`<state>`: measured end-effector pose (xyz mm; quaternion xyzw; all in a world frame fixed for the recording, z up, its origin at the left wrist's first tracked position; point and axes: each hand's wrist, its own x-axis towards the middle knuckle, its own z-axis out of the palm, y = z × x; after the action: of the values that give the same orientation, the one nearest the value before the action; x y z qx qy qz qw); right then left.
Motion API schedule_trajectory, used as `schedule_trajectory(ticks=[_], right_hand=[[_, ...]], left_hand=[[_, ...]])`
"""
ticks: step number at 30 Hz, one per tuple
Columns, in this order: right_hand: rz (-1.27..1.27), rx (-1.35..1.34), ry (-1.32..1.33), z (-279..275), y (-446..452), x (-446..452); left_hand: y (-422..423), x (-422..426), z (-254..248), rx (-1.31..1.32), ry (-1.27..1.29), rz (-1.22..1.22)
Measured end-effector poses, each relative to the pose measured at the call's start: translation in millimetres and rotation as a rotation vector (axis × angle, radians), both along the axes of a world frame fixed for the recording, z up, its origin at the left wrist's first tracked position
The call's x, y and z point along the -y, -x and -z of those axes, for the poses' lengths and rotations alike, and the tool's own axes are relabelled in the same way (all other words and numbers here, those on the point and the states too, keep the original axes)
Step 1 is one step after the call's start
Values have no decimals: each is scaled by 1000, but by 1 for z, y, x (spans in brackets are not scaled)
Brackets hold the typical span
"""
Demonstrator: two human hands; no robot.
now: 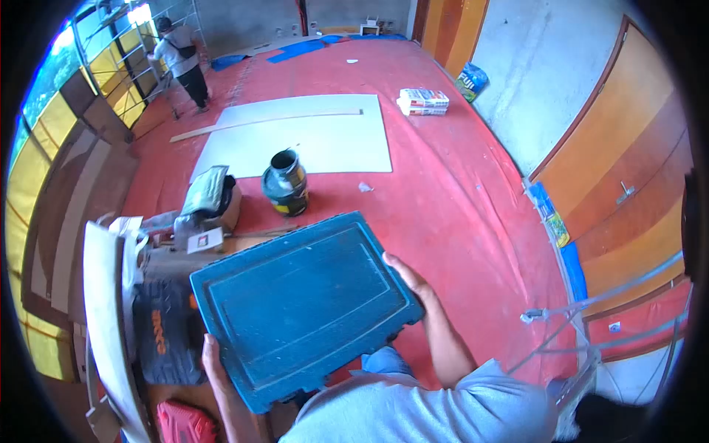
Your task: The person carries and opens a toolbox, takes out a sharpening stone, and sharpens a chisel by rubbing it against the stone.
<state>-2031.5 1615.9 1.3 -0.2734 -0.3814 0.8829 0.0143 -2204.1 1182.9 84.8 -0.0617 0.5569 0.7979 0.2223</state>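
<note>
A flat teal plastic tool case [303, 299] is held up in front of my body, tilted, with its broad ribbed face towards me. My left hand [214, 362] grips its lower left edge, the thumb lying along the side. On the opposite edge, my right hand [408, 277] holds the upper right side, its fingers hidden beneath. Just left of the case, a dark case with orange lettering [166, 332] lies on a wooden surface. Below that sits a red case [186, 422], close to my left hand.
Black buckets [286, 184] stand on the red floor covering [443, 207] beyond the case, beside a bag-topped box [210, 196]. A white board [332, 140] with a wooden strip lies farther off. White bags [422, 102] rest at right. Another person [181, 63] stands near scaffolding [136, 55].
</note>
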Motion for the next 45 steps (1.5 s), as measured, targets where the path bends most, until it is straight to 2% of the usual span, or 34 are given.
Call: schedule_trajectory(ticks=[2,3,5,6,8,10,12,13,15,18,20,21,23,25,26,28,30,31,32,35,36,37,39,42,45], right_hand=[[22,38,17,-7,27,-61],[36,34,47,-4,35,-86],[68,-13,37,-15,61,-147],[71,29,17,-19,71,-180],[139,28,-33,-39,91,-238],[192,24,-62,-37,99,-292],[287,-11,-314,-18,114,-360],[278,-12,-318,-22,119,-392],[328,25,-209,-33,120,-456],[401,93,-44,-64,131,-539],[422,98,-21,-67,167,-606],[587,-16,-403,-58,171,-638],[721,-101,-763,-53,172,-715],[610,116,-51,-39,141,-763],[640,175,6,-43,136,-772],[705,113,-110,-69,158,-839],[734,104,-114,-58,177,-908],[770,98,-128,-54,174,-911],[696,116,-19,-45,177,-955],[698,204,-1,8,203,-1061],[720,209,-62,33,213,-1103],[747,205,-63,35,225,-1140],[580,135,-82,31,252,-1183],[428,134,-101,24,315,-1268],[395,217,-226,32,382,-1339]], left_hand=[[22,-95,-37,38,-29,40],[44,-109,-19,58,-74,72],[56,-205,-68,1,0,23],[95,-216,-42,-10,-56,139],[129,-290,-53,-16,-119,174],[159,-351,-57,-15,-129,166],[200,-410,-48,-55,-93,270],[216,-448,-46,-56,-98,262],[250,-526,-46,-19,-113,443],[258,-654,-68,-13,-122,463],[305,-731,-40,-47,-93,482],[321,-779,-23,-64,-60,505],[342,-874,-16,-95,-59,520],[365,-947,-16,-81,3,662],[371,-986,-10,-29,-5,743],[385,-1069,11,-11,16,753],[406,-1152,20,-34,17,740],[405,-1163,23,-51,31,723],[408,-1199,32,-51,70,705],[443,-1284,77,-27,8,750],[441,-1308,68,-48,-26,757],[445,-1333,64,-52,-30,783],[454,-1346,56,-96,129,650],[505,-1398,79,-22,144,583],[522,-1448,33,-21,33,550]])
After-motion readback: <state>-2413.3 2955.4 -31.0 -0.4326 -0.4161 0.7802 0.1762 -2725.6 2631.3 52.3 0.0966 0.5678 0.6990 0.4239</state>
